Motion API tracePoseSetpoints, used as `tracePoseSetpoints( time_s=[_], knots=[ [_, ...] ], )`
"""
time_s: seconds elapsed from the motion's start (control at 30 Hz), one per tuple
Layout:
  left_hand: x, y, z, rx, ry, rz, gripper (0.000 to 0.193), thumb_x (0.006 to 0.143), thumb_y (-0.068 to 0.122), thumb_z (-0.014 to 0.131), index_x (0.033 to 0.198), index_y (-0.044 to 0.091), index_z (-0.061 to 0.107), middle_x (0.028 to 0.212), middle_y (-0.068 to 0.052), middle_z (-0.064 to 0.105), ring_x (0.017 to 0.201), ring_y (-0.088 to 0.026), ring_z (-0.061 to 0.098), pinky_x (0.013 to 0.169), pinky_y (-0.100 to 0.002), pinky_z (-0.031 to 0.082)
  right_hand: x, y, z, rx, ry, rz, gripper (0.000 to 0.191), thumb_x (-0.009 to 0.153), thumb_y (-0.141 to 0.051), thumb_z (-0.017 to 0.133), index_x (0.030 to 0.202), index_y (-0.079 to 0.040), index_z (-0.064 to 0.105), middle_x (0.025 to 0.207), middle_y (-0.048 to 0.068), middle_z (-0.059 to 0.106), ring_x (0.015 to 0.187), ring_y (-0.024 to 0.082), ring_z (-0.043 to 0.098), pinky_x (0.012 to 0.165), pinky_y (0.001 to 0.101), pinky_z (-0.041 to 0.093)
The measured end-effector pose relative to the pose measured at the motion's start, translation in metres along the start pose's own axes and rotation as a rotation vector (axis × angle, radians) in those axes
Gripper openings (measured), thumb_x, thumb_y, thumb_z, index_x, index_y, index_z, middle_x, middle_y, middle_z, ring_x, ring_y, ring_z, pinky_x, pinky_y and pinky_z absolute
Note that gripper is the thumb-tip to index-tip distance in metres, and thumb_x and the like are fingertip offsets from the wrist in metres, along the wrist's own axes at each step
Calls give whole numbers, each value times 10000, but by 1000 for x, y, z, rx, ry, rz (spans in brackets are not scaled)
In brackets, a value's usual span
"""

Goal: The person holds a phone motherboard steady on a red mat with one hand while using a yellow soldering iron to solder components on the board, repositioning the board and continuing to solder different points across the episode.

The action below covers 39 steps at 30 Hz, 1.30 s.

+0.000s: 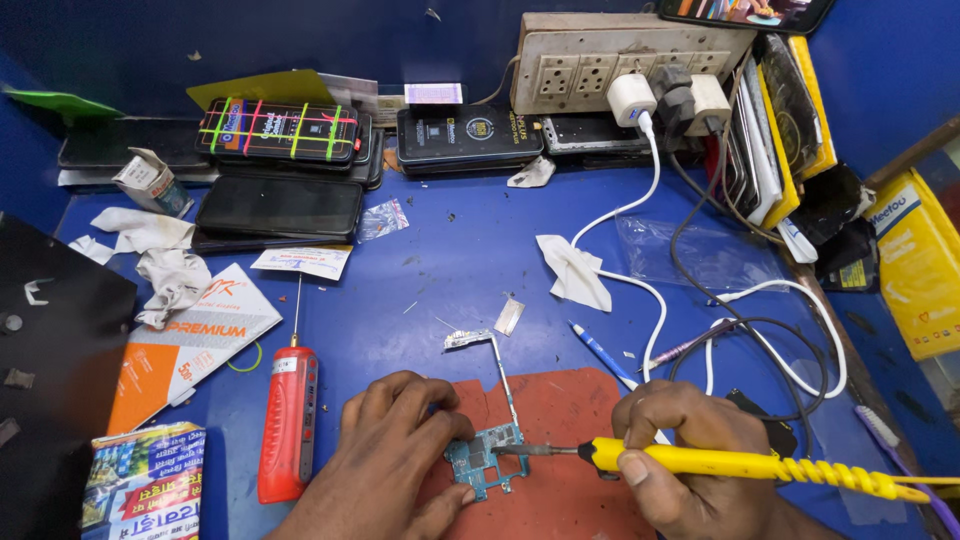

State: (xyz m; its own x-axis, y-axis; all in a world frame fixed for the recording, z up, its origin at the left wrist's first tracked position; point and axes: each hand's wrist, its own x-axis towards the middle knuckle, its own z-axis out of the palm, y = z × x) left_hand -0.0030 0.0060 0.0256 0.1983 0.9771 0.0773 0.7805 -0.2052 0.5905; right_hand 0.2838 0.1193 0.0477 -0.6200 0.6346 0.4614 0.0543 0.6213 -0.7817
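Head view: the right hand (690, 450) is closed in a firm grip around the yellow soldering iron (740, 463), tip on the phone circuit board (487, 459) — light, stiff, fragile, best held by its edges. The left hand (395, 455) pins its left edge with curled fingers on the red mat (560, 490), on the blue counter (450, 270).

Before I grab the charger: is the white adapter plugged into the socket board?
Plugged in: the white adapter sits in the socket board, cable hanging down.

Single head-worn view, steeply downward and close over the blue workbench (470, 260) (back wall at top edge).
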Motion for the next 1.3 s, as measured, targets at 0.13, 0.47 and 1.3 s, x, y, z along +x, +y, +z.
tracePoseSetpoints(
  time_s=[0.13,0.47,1.3],
  knots=[
    [-1,-2,2,-3,-3,-4,515,704,301,832,1158,114,676,1342,-127,515,1347,-394,390,1039,-564,282,-1,0,0,7,0,0,124,870,-125,667,906,-48,578,726,73,686,666,133,704,605,271,567],
    [-2,-2,2,1,7,12,498,698,294,832,1128,101,671,1336,-131,523,1349,-385,400,1037,-557,284,-1,1,1,-2,0,2,140,872,-131,674,918,-45,572,742,82,696,660,128,717,590,266,576],
    [-1,8,-8,-7,8,18,474,707,273,827,1112,91,662,1328,-119,526,1347,-369,397,1035,-544,292,1,-4,0,-65,2,30,146,877,-144,665,933,-49,571,755,91,712,699,144,684,602,253,573]
  ],
)
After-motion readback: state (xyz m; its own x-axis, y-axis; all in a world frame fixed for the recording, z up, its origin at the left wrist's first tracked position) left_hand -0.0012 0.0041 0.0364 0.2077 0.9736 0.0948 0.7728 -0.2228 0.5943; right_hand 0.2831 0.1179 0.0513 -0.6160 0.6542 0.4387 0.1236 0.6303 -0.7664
